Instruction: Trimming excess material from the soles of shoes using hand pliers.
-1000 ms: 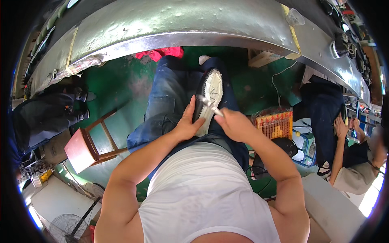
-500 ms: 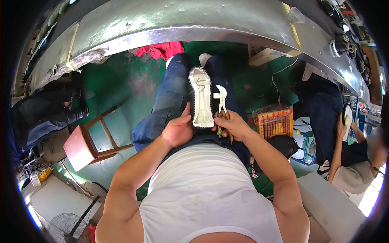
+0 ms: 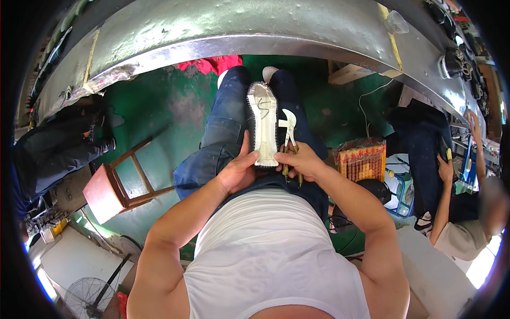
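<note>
At the centre of the frame we see an unfinished shoe with a pale insole face and a dark stitched rim lying sole-up along the lap, on the dark blue jeans, its toe pointing to the upper edge. The left hand grasps the shoe's heel end from the left, thumb pressed against its edge. The right hand is clenched around the yellowish handles of white-headed lasting pliers, whose head lies just beside the shoe's right edge. At the left of the frame stands a small reddish wooden stool on the green floor. To the right sits an orange woven basket, and beyond it, at the right edge, another person bends over their own work. A curved metal bench edge spans the top.
</note>
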Action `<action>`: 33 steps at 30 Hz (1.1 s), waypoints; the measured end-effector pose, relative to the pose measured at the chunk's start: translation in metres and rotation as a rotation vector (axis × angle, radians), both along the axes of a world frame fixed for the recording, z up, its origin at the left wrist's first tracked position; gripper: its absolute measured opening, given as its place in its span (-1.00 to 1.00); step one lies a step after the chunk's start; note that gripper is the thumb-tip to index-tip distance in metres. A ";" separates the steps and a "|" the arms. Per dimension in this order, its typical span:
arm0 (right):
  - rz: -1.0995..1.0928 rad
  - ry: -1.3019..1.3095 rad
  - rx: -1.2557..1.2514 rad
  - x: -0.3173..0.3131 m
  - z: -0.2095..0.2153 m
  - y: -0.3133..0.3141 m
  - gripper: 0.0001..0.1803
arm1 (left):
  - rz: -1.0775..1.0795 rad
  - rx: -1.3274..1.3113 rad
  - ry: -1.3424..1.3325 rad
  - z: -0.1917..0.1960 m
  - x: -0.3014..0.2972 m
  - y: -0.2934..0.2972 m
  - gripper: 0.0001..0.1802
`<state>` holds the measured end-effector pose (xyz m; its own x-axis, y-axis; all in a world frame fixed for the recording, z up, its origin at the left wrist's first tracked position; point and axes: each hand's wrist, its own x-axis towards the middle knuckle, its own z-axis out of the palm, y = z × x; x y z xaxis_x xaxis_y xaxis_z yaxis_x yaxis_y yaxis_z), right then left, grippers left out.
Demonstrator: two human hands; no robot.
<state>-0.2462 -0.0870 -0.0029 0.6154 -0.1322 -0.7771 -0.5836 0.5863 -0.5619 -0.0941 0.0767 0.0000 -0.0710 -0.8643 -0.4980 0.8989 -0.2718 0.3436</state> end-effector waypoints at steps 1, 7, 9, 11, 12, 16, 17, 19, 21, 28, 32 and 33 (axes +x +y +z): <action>0.003 0.003 0.002 0.003 0.003 0.002 -0.67 | 0.003 0.002 0.003 -0.005 -0.001 0.000 0.10; 0.015 0.059 -0.220 0.015 0.009 0.010 -0.67 | -0.005 0.163 -0.234 -0.020 -0.005 -0.009 0.07; 0.173 0.075 -0.401 0.020 0.006 0.007 -0.63 | 0.013 0.228 -0.283 -0.014 -0.004 -0.015 0.05; 0.057 0.087 -0.268 0.023 0.005 0.004 -0.54 | 0.033 0.239 -0.246 -0.006 -0.002 -0.017 0.05; -0.044 0.093 -0.130 0.025 0.005 0.001 -0.45 | 0.064 0.256 -0.207 -0.002 0.001 -0.019 0.04; -0.087 0.069 0.088 0.001 0.008 -0.015 -0.29 | -0.028 0.269 -0.108 0.021 0.029 -0.014 -0.21; -0.038 0.020 0.027 -0.009 0.013 -0.020 -0.37 | -0.043 0.269 -0.084 0.030 0.036 -0.007 -0.31; -0.022 -0.075 -0.202 -0.024 0.028 -0.026 -0.41 | -0.070 0.173 -0.116 0.060 0.052 0.012 -0.20; 0.056 -0.184 -0.697 -0.033 0.047 -0.043 -0.50 | -0.018 -0.008 -0.233 0.086 0.065 0.028 -0.10; 0.217 -0.148 -2.054 0.013 0.135 -0.172 -0.62 | 0.172 -0.215 -0.854 0.192 0.165 -0.048 -0.03; 0.164 -0.029 -2.199 0.030 0.120 -0.243 -0.63 | 0.136 -0.160 -1.133 0.220 0.220 -0.199 -0.15; 0.108 -0.045 -2.168 0.029 0.113 -0.253 -0.64 | 0.086 -0.109 -1.213 0.220 0.230 -0.238 -0.17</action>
<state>-0.2170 -0.3403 0.1102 0.6871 -0.5193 0.5081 -0.5329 -0.8356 -0.1333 0.1354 -0.1609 0.2204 0.4485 -0.8849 -0.1259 -0.0074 -0.1445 0.9895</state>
